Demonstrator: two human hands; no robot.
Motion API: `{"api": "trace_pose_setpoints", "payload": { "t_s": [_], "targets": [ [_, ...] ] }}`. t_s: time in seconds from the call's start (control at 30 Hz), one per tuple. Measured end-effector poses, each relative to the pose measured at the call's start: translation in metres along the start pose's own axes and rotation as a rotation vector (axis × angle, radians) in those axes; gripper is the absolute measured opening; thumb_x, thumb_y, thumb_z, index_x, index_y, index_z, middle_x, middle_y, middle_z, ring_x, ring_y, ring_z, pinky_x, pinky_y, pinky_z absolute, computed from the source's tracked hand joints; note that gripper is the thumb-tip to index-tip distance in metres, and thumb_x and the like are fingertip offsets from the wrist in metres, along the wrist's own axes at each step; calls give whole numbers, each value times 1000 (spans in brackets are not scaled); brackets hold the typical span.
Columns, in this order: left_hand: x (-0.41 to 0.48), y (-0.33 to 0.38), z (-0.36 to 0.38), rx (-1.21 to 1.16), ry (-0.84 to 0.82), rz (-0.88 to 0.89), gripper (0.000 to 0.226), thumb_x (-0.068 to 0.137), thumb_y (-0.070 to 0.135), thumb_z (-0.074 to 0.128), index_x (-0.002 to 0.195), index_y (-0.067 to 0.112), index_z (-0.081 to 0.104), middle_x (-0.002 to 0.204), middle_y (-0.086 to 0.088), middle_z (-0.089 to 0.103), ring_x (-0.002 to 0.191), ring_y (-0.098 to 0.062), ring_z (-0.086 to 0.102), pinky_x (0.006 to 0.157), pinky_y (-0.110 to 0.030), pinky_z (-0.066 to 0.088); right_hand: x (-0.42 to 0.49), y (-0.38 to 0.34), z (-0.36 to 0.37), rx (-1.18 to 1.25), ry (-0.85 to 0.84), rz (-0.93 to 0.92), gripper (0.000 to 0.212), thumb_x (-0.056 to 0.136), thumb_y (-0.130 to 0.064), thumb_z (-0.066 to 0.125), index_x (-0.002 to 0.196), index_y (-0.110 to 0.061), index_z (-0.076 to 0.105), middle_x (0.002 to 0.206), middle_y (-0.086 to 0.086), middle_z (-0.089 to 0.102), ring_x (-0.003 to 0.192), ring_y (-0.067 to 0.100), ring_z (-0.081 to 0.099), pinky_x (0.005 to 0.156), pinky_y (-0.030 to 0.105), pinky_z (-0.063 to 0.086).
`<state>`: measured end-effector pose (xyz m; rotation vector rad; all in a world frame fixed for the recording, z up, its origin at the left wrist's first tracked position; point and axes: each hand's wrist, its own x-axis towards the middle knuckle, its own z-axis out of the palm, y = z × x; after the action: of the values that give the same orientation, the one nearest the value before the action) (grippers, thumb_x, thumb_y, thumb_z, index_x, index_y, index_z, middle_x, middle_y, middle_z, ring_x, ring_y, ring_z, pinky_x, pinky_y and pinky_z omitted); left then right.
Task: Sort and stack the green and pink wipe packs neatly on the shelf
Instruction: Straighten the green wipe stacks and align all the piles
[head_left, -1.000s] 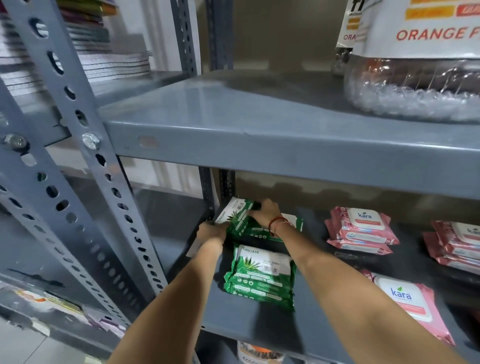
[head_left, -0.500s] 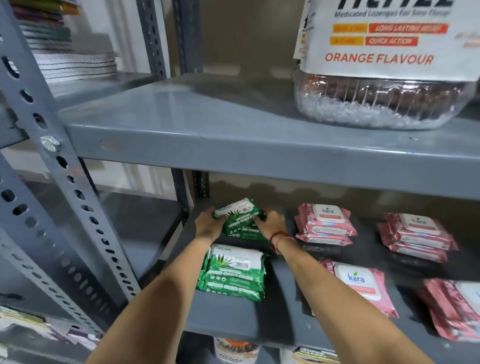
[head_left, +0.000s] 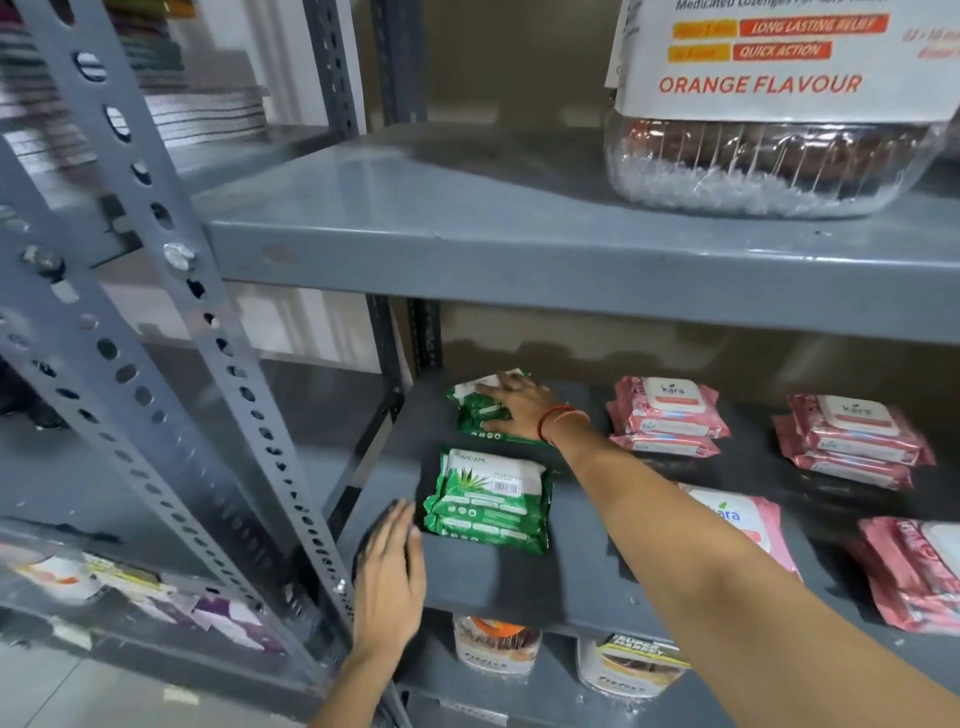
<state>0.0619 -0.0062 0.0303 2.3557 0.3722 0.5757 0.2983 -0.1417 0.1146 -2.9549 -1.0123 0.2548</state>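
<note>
My right hand covers much of the rear green stack, so I cannot tell how many packs it holds; only its left half and front edge show. My arm hides part of the single pink pack, and the pink stack at far right is cut off by the frame. The rear green stack lies flat at the shelf's back left corner, long axis roughly left to right, its top pack tilted. My right palm rests flat on top, fingers spread, pressing down without pinching. The front green stack lies flat just before it, long axis also left to right, label up. My left hand lies open and flat at the shelf's front left, fingertips just beside that stack's corner, holding nothing.
</note>
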Motion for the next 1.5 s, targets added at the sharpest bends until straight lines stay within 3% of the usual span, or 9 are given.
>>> {"api": "trace_pose_setpoints", "payload": {
  "t_s": [0.07,0.2,0.33,0.47,0.57,0.73,1.1,1.37,1.5],
  "targets": [
    [-16,-11,3,150,-63,98,42,99,28,33,133,7,48,139,-4,49,132,-18,41,112,-32,23,0,-3,5,-12,53,47,69,90,-57,45,149,-35,17,158,10,17,145,33,15,116,48,22],
    [-20,-14,6,327,-128,132,57,94,40,24,130,5,51,138,-7,50,133,-20,38,112,-26,7,-1,-17,12,-37,208,174,65,88,-59,48,145,-31,33,143,14,41,133,35,33,108,45,29],
    [-19,-12,9,391,-126,138,54,94,36,25,127,5,54,137,-9,51,132,-22,41,109,-36,18,-2,-31,17,-55,305,287,60,88,-56,51,137,-23,45,134,15,47,127,34,37,103,43,33],
    [-18,-11,9,385,-110,136,51,93,33,28,126,6,56,136,-8,52,130,-21,43,108,-37,22,-2,-29,14,-94,292,273,61,85,-56,55,136,-23,46,133,15,47,125,34,39,100,43,35],
    [-19,-10,9,378,-109,130,50,92,31,28,125,6,56,136,-8,53,130,-22,44,107,-37,23,0,-19,9,-82,264,255,74,77,-63,60,139,-25,43,135,15,46,126,34,37,102,47,34],
    [-19,-9,9,366,-104,124,49,92,29,30,124,6,58,135,-9,54,128,-22,46,106,-36,23,7,-1,9,21,187,175,103,70,-72,61,149,-21,20,148,20,30,137,37,28,113,52,20],
    [-20,-10,8,358,-112,129,49,91,29,30,124,6,58,134,-8,55,128,-22,47,106,-35,23,5,34,23,-17,148,69,86,82,-67,49,149,-22,20,141,14,38,129,32,37,106,48,34],
    [-19,-10,10,357,-104,123,48,90,28,31,122,7,59,132,-8,56,126,-22,49,104,-35,23,13,24,21,-91,166,52,115,61,-74,65,150,-22,14,147,15,31,137,33,31,114,60,13],
    [-19,-11,11,349,-102,121,48,89,28,32,121,7,60,132,-8,57,126,-22,49,104,-35,23,22,21,18,-48,111,60,118,57,-69,73,149,-24,16,142,14,39,130,34,39,108,53,30]
  ]
}}
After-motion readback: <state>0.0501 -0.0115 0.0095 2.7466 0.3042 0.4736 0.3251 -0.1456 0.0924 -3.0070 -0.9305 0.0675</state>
